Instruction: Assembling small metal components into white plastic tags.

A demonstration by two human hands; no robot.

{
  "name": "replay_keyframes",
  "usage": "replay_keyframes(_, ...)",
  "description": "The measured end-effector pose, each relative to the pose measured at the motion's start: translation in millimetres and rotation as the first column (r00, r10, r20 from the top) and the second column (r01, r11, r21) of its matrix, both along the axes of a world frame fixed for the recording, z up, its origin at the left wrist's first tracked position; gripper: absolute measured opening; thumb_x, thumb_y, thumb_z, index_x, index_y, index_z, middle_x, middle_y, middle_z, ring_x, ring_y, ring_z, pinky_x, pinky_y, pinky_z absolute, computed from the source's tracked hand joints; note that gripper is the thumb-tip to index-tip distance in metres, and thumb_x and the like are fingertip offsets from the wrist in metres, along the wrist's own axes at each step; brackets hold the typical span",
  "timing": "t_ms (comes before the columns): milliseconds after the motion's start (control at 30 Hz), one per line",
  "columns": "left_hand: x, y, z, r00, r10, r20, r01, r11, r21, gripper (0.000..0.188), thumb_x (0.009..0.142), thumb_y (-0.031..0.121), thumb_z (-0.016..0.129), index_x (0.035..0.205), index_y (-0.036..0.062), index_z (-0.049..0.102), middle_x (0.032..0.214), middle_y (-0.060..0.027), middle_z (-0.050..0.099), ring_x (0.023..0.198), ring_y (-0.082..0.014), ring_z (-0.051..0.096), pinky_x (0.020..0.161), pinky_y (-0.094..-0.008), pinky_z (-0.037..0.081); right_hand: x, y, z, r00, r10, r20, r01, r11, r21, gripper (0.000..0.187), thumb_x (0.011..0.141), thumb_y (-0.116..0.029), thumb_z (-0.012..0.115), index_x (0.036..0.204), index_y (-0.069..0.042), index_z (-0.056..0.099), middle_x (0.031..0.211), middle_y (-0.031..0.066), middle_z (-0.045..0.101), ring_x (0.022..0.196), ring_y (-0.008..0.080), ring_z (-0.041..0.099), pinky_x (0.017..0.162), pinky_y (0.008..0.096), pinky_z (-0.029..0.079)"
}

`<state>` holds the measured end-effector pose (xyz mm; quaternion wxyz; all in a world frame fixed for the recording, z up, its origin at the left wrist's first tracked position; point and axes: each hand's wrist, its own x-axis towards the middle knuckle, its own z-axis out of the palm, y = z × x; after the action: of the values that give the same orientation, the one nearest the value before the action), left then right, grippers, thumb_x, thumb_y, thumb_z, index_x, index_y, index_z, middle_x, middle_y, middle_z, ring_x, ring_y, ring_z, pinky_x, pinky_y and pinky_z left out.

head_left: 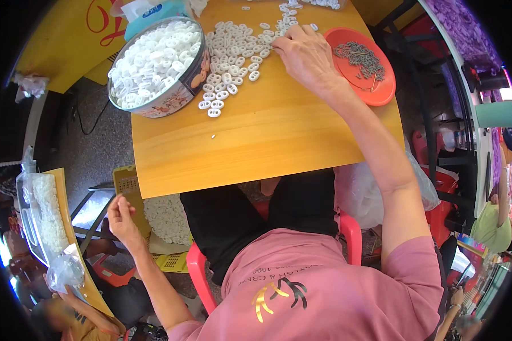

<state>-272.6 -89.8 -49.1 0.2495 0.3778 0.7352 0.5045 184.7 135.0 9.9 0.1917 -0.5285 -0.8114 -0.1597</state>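
Note:
My right hand reaches over the table, its fingers bent down and drawn together at the right edge of a spread of small white oval plastic pieces with two holes each. Whatever is under its fingertips is hidden. Close to that wrist lies a red plastic dish with a heap of small grey metal pins. My left hand is off the table, left of its front edge, with the fingers curled to the thumb; anything between them is too small to make out.
A round tin full of white pieces stands at the table's left edge. Behind it is a blue tissue pack. Below my left hand sits a yellow crate holding white pieces. Another person works at the lower left.

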Motion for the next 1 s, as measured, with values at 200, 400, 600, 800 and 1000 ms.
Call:
replay_keyframes(200, -23, -40, -44, 0.984, 0.133, -0.122, -0.143, 0.987, -0.075, 0.035, 0.096, 0.019, 0.064, 0.124, -0.0002, 0.056, 0.111, -0.0057, 0.062, 0.095, -0.0114, 0.059, 0.078, -0.0217, 0.046, -2, -16, 1, 0.992, 0.123, -0.034, -0.123, 0.992, 0.005, 0.008, 0.081, -0.009, 0.064, 0.085, -0.007, 0.071, 0.089, 0.0089, 0.062, 0.091, 0.0271, 0.059, 0.079, 0.0392, 0.05)
replay_keyframes(400, 57, -3, 28, 0.956, 0.07, -0.286, -0.011, 0.98, 0.2, 0.027, 0.099, 0.009, 0.056, 0.124, -0.001, 0.055, 0.114, -0.0109, 0.061, 0.098, -0.0149, 0.061, 0.086, -0.0266, 0.049, 1, -43, 5, 0.972, 0.18, -0.153, -0.186, 0.982, -0.025, 0.011, 0.084, -0.014, 0.066, 0.087, -0.003, 0.068, 0.087, 0.0087, 0.062, 0.086, 0.0238, 0.06, 0.075, 0.0349, 0.05)
replay_keyframes(600, 173, 52, 84, 0.877, -0.434, -0.204, 0.479, 0.776, 0.41, 0.019, 0.098, -0.001, 0.052, 0.114, -0.0024, 0.061, 0.101, -0.0112, 0.063, 0.085, -0.0151, 0.063, 0.077, -0.0253, 0.052, -1, -77, 39, 0.564, -0.34, -0.753, -0.424, 0.663, -0.617, 0.023, 0.096, -0.025, 0.062, 0.102, -0.003, 0.066, 0.08, -0.0045, 0.056, 0.069, 0.0037, 0.047, 0.063, 0.0209, 0.041)
replay_keyframes(800, 261, 97, 76, 0.536, -0.722, 0.437, 0.652, 0.683, 0.329, 0.021, 0.097, 0.009, 0.059, 0.114, -0.0043, 0.06, 0.099, -0.0079, 0.067, 0.083, -0.0114, 0.063, 0.074, -0.0238, 0.051, 2, -104, 41, 0.46, -0.332, -0.823, -0.594, 0.574, -0.564, 0.026, 0.097, -0.026, 0.06, 0.102, -0.001, 0.065, 0.084, -0.004, 0.059, 0.072, 0.0026, 0.048, 0.064, 0.0189, 0.04)
replay_keyframes(1000, 288, 100, 62, 0.507, -0.713, 0.485, 0.668, 0.68, 0.303, 0.018, 0.095, 0.008, 0.063, 0.11, -0.0033, 0.061, 0.093, -0.0079, 0.068, 0.078, -0.0118, 0.064, 0.073, -0.0237, 0.052, 15, -117, 25, 0.432, -0.301, -0.85, -0.578, 0.632, -0.517, 0.022, 0.097, -0.02, 0.061, 0.102, 0.002, 0.062, 0.085, 0.0006, 0.062, 0.078, 0.006, 0.054, 0.067, 0.0231, 0.045)
